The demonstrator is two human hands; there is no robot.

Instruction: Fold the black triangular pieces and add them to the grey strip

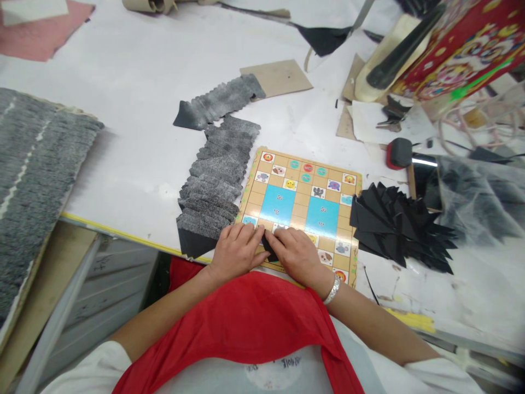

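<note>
Both hands meet over the near edge of a printed game board (301,197) with animal pictures and two blue rectangles. A small black piece (268,249) lies between them. My left hand (239,249) pinches its left side with thumb and index finger close together. My right hand (297,254), a silvery bracelet at its wrist, has its bent fingers pressed on the piece's right side. Left of the board lies a row of overlapping grey-black pieces (217,180). Right of the board sits a pile of folded black pointed pieces (402,227).
A thick grey textured stack (33,164) stands at the left. Behind are a cardboard piece (283,79), a shorter grey strip (221,101), and a glue-stained bottle (379,71) beside a red printed box (463,60). A phone (425,180) and clear plastic (479,197) lie right.
</note>
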